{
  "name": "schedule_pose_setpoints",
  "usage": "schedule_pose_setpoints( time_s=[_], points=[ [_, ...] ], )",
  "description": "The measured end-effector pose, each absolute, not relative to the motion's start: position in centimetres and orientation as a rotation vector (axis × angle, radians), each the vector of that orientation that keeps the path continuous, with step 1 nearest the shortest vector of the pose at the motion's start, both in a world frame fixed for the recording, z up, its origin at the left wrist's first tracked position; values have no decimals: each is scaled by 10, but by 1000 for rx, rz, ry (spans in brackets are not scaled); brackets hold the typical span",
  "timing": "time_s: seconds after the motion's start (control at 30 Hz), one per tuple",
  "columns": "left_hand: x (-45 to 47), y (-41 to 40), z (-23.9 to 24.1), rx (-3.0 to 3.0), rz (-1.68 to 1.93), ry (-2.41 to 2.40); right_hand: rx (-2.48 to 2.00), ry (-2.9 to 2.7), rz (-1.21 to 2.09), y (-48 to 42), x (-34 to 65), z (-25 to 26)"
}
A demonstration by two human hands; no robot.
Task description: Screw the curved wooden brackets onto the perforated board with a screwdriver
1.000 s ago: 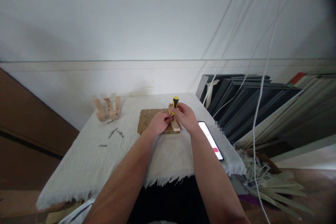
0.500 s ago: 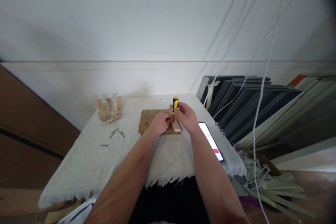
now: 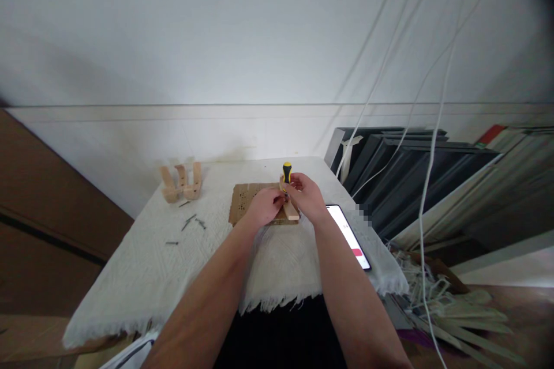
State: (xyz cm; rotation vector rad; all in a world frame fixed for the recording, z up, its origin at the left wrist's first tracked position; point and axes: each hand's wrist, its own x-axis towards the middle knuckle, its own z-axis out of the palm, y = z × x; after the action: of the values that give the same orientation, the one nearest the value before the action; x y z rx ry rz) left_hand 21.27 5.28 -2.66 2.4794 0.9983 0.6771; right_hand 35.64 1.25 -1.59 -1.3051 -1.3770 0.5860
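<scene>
A yellow-and-black screwdriver (image 3: 287, 172) stands upright over a pale wooden hook (image 3: 291, 211), which lies on a piece of brown cardboard (image 3: 243, 200). My right hand (image 3: 306, 195) is closed around the lower part of the screwdriver handle. Beside the shaft, my left hand (image 3: 267, 205) pinches at the wooden piece with thumb and forefinger; what sits between those fingertips is too small to make out. The screwdriver's tip is hidden by the fingers.
Several wooden hooks (image 3: 182, 189) stand at the table's back left, with several loose screws (image 3: 188, 222) in front. A phone (image 3: 350, 236) lies right of my forearm. White cables (image 3: 428, 170) hang at the right, before dark panels (image 3: 411, 179) leaning on the wall.
The screwdriver has become more upright and shifted slightly left. My right hand's fingers have changed their hold on the handle; my left hand stays nearly in place.
</scene>
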Motion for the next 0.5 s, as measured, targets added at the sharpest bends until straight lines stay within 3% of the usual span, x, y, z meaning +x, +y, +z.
schedule_pose_setpoints(
  time_s=[0.5],
  points=[
    [214, 51, -27, 2521, 709, 1028, -1390, -1425, 501, 11, 357, -12]
  ],
)
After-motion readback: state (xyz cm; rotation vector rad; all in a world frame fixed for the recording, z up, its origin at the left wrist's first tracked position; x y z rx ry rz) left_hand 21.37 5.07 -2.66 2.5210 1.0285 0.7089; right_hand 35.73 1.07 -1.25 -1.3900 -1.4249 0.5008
